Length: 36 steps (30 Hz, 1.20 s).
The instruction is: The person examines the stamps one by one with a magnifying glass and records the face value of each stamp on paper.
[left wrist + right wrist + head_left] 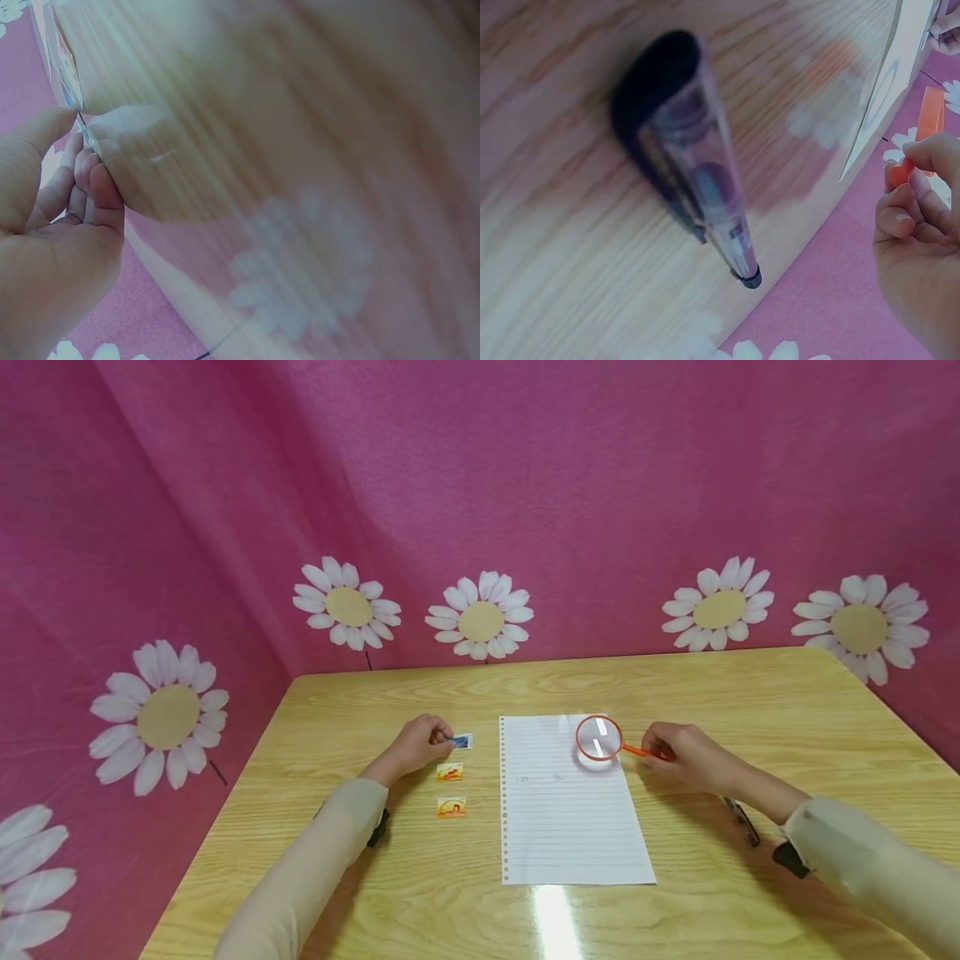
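Note:
At the upper left of the paper, my left hand [422, 745] pinches the near edge of a small blue-and-white stamp [464, 742], its picture partly covered by the fingers. In the left wrist view the thumb and fingertips of the left hand [71, 187] meet at a thin edge. Two yellow-and-orange stamps, an upper one [450, 772] and a lower one [452, 807], lie in a column below it. My right hand [686, 756] grips the orange handle of a magnifying glass [600, 738]. Its round lens is over the upper right of a lined sheet [577, 835].
Handwritten numbers [558, 777] stand on the sheet, which has punched holes down its left side. A clear pen [716, 187] with a dark clip lies on the wooden table [405, 893] under the right forearm. A pink curtain with daisies [525, 485] hangs behind the table.

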Available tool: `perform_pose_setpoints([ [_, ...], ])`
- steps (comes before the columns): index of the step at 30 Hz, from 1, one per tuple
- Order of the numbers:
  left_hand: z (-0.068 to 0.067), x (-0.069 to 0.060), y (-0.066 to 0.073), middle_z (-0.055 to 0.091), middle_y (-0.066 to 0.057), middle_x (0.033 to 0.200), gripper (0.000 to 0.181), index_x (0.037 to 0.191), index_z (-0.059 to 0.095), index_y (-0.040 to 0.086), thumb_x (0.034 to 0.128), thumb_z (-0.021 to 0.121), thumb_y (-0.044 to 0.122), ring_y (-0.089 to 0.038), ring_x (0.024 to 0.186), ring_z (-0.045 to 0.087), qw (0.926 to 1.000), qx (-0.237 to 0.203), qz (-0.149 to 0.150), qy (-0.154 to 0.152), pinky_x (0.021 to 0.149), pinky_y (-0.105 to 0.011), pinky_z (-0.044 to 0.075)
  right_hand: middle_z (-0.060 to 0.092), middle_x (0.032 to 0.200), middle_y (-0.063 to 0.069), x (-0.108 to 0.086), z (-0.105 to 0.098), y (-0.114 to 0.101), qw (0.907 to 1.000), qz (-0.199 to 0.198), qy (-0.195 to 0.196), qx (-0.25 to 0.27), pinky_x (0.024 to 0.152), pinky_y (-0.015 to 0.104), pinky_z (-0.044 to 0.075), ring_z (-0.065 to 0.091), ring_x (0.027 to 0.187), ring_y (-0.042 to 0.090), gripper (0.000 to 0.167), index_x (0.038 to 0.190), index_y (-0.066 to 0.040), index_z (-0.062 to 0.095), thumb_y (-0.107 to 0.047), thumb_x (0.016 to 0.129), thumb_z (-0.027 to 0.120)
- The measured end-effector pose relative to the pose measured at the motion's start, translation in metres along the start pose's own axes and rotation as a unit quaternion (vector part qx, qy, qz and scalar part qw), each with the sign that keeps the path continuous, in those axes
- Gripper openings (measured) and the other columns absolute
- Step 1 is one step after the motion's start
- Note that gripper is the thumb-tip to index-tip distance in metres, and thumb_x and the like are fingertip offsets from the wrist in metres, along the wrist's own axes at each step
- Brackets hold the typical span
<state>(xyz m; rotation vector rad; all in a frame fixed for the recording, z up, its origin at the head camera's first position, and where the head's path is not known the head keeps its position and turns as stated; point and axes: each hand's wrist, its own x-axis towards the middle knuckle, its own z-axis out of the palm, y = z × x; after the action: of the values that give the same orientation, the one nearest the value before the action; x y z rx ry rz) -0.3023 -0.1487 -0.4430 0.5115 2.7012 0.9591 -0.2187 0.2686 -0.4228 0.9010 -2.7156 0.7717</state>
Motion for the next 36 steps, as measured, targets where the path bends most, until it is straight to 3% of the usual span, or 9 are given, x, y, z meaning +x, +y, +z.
perform_pose_setpoints([
  [17,0.0,0.0,0.0,0.052,-0.009,0.092,0.012,0.099,0.062,0.001,0.0936,0.065,0.011,-0.017,0.081,0.045,1.0,0.007,0.004,-0.002,0.076,-0.028,0.04,0.052,0.069,-0.01,-0.022,-0.012,0.008,0.9996,0.027,-0.002,-0.005,0.052,0.017,0.037,0.038,0.062,-0.006,0.017,0.083,-0.008,0.06,0.003,0.081,0.072],
  [36,0.0,0.0,0.0,0.052,-0.01,0.091,0.012,0.1,0.062,0.0,0.0935,0.065,0.011,-0.017,0.079,0.045,0.9998,0.011,0.014,0.0,0.075,-0.027,0.039,0.057,0.071,-0.006,-0.04,-0.023,0.012,0.9943,0.096,-0.035,0.029,0.054,0.019,0.041,0.042,0.063,-0.007,0.012,0.086,-0.006,0.06,0.001,0.085,0.07],
])
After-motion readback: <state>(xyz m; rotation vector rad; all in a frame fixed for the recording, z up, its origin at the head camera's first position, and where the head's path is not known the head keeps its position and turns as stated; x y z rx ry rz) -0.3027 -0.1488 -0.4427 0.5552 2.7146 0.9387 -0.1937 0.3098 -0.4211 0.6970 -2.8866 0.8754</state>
